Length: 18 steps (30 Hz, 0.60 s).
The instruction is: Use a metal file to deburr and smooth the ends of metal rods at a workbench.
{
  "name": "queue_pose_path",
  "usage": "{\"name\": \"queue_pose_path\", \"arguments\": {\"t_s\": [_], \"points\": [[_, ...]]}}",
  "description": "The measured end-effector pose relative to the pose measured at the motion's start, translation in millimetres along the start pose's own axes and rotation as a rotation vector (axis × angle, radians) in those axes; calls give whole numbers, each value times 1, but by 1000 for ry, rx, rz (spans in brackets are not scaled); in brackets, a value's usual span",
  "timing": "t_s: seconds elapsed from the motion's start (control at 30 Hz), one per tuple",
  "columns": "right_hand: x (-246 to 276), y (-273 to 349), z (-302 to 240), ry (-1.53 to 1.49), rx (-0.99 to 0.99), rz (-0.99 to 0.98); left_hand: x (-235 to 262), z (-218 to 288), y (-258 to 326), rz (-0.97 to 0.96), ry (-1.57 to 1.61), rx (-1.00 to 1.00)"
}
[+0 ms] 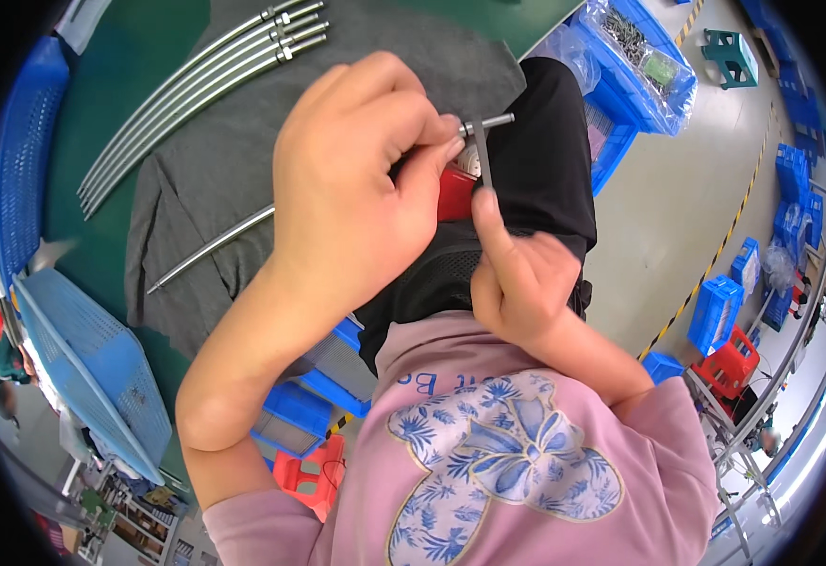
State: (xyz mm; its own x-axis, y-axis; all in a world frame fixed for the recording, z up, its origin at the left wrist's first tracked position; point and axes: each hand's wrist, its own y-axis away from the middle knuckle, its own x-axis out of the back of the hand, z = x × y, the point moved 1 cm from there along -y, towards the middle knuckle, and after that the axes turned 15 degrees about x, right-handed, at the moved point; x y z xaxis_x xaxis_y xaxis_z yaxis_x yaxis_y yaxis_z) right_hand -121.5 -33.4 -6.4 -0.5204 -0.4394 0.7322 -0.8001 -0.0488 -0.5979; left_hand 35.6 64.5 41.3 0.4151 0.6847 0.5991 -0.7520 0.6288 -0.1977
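Note:
My left hand (356, 170) is closed around a long, slim metal rod (213, 247), with thumb and fingertips pinching it near its fitted end. That end pokes out to the right of the fingers, and the plain end slants down over the cloth at left. A thin, flat grey metal tool (484, 162) crosses the rod just beyond the fingertips. My right hand (526, 283) grips the tool's lower end, the index finger stretched along it; whether it is a wrench or a file I cannot tell. Several similar metal rods (196, 99) lie side by side at upper left.
A dark grey cloth (450, 71) covers part of the green table (73, 123). Blue baskets (101, 358) stand along the left side. At upper right, a blue bin (682, 90) holds bagged small metal parts. Red stool (314, 476) below; green stool (732, 58) at far right.

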Motion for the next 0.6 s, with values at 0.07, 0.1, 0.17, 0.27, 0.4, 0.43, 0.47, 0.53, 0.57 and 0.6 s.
{"name": "queue_pose_path", "arguments": {"t_s": [0.07,0.1,0.17,0.27,0.4,0.43,0.47,0.53,0.57,0.6], "points": [[-6,-21,7,1,5,58,3,4,4,-8,-43,-21],[-11,-31,13,5,36,127,3,3,3,-7,-44,-23],[-5,-18,3,32,33,109,2,1,5,-14,2,41],[1,-13,5,-18,16,69,2,1,1,-14,-23,15],[-5,-20,6,-30,24,132,2,3,6,-11,-21,14],[-1,-9,2,-35,-11,80,0,2,6,-18,5,44],[1,1,0,-75,-81,25,0,0,1,-14,4,43],[-8,-23,13,-55,-14,91,3,3,3,-30,-45,-4],[-11,-32,17,-31,63,161,3,5,5,-38,-42,-2],[-11,-32,15,-12,50,138,3,4,5,-39,-29,15]]}}
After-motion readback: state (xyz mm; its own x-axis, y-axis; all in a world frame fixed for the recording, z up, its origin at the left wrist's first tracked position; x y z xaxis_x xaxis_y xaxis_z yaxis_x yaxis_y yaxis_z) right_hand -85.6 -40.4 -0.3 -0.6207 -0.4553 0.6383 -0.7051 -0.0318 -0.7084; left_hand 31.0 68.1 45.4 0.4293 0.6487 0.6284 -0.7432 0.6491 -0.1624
